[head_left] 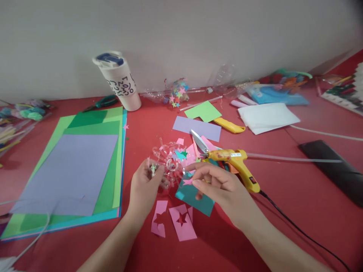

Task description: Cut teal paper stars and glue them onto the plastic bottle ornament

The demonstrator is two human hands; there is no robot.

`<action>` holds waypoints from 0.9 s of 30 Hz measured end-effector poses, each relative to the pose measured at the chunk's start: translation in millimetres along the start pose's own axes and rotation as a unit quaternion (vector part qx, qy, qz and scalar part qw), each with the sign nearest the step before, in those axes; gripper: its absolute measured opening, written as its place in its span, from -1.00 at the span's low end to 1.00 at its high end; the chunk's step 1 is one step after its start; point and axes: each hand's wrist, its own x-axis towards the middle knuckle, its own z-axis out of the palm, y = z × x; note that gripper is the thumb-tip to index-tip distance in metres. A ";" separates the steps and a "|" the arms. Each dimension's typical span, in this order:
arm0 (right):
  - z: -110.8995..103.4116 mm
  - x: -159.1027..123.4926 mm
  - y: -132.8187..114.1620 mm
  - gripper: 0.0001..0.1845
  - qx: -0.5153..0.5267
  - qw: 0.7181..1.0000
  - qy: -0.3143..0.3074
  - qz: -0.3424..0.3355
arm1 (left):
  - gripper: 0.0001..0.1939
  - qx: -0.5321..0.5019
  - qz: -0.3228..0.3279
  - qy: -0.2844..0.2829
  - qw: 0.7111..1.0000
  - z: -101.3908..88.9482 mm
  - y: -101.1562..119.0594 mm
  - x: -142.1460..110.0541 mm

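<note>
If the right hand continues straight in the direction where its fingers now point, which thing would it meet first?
Probably the clear plastic piece in the left hand; it lies just ahead of the right hand and its pink star. Depth is unclear, so they may be touching.

Glossy plastic piece (pixel 172 165), paper star (pixel 187 182)

The left hand (pixel 146 185) hides some clear plastic (pixel 172 164), the glue gun (pixel 231 155) part of the scissors (pixel 200 142); I can't read the cup's lettering (pixel 122 87) or see where the cord (pixel 297 229) ends.
</note>
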 end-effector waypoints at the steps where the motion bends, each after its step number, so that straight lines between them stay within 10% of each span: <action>1: 0.5 -0.7 0.1 -0.91 0.004 1.000 -0.003 0.002 | -0.82 0.018 0.003 0.002 1.000 -0.3 0.6 -1.2; 14: 1.0 -3.7 4.1 -0.92 0.026 1.000 -0.007 0.015 | -0.78 0.134 0.118 0.054 0.982 -4.2 -9.0 -3.7; 20: 1.2 -0.5 3.5 -0.92 0.015 1.000 -0.005 0.013 | -0.76 0.222 0.345 0.078 0.909 -2.9 -7.5 -4.7; 27: 2.1 -0.2 6.0 -0.91 0.000 1.000 -0.010 0.024 | -0.69 0.250 0.413 0.073 0.873 -1.2 -1.6 -9.5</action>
